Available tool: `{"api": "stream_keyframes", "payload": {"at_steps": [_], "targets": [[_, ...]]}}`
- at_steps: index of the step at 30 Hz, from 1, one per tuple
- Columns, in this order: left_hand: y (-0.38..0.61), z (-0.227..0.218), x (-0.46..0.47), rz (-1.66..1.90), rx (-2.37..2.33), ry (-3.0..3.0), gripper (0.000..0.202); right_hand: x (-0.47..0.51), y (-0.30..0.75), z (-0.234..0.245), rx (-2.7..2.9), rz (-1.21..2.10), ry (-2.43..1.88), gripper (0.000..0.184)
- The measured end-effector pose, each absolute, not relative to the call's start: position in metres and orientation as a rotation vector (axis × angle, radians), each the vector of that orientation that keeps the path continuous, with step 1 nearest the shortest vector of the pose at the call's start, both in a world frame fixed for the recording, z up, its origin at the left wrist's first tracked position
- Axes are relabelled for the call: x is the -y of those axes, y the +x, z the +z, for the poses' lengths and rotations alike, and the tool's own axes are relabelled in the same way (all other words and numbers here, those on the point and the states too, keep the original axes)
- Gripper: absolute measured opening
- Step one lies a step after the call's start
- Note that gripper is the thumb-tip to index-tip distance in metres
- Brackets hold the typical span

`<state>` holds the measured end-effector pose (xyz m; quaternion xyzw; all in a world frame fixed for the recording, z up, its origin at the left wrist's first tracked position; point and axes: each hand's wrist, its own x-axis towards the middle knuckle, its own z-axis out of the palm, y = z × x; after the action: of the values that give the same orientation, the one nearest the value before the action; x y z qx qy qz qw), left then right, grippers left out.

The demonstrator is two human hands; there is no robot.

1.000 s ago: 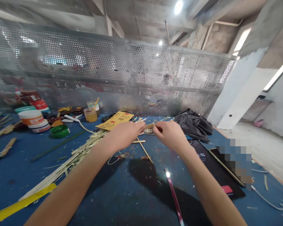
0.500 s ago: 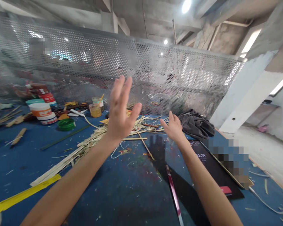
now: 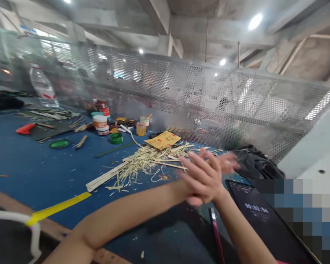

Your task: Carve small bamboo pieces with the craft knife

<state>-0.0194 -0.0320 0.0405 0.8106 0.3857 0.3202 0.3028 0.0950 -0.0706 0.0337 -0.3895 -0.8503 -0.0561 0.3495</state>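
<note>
My left hand [image 3: 202, 178] and my right hand [image 3: 226, 163] are raised above the blue table [image 3: 30, 165], palms against each other, fingers stretched out and smeared by motion. Neither holds anything. Just beyond them lies a pile of pale bamboo strips and shavings [image 3: 143, 165], with a yellow sandpaper sheet [image 3: 162, 139] behind it. Under my right forearm a thin pink-handled tool [image 3: 216, 234] lies on the table.
A dark tablet showing a timer [image 3: 260, 216] lies at the right, a grey cloth [image 3: 255, 163] behind it. Jars [image 3: 100, 123], green lids [image 3: 116, 138], a plastic bottle [image 3: 42, 86] and a red tool [image 3: 24, 128] stand at the back left. A yellow ruler [image 3: 57, 208] lies near the front edge. A perforated metal screen [image 3: 209, 106] closes the back.
Both hands let go of the strip they held, lifted with fingers spread, then came together palm to palm. The view has swung left, showing more of the table's left side.
</note>
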Motion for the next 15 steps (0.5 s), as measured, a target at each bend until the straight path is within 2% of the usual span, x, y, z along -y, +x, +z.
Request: {"api": "stream_keyframes", "payload": {"at_steps": [3,4,6,8,10,12,15], "targets": [[-0.037,0.040,0.061,0.845,-0.988,2.089,0.061,0.021,0.113,0.012,2.279,-0.444,-0.823,0.047],[-0.054,0.040,0.067,0.835,-0.960,2.079,0.065,0.008,0.120,0.007,2.200,-0.553,-0.901,0.052],[-0.105,0.038,0.073,0.830,-0.930,2.041,0.070,-0.008,0.133,0.000,2.054,-0.614,-1.193,0.051],[-0.167,0.029,0.076,0.895,-1.323,2.162,0.066,-0.014,0.141,0.000,1.959,-0.531,-1.368,0.049],[-0.222,0.013,0.081,0.750,-1.701,2.329,0.068,-0.010,0.143,0.007,1.937,-0.377,-1.336,0.048],[-0.258,-0.008,0.092,0.631,-1.837,2.336,0.069,-0.001,0.141,0.017,1.933,-0.254,-1.214,0.045],[-0.275,-0.034,0.113,0.451,-1.882,2.367,0.048,0.019,0.138,0.026,2.000,-0.197,-1.113,0.039]]}}
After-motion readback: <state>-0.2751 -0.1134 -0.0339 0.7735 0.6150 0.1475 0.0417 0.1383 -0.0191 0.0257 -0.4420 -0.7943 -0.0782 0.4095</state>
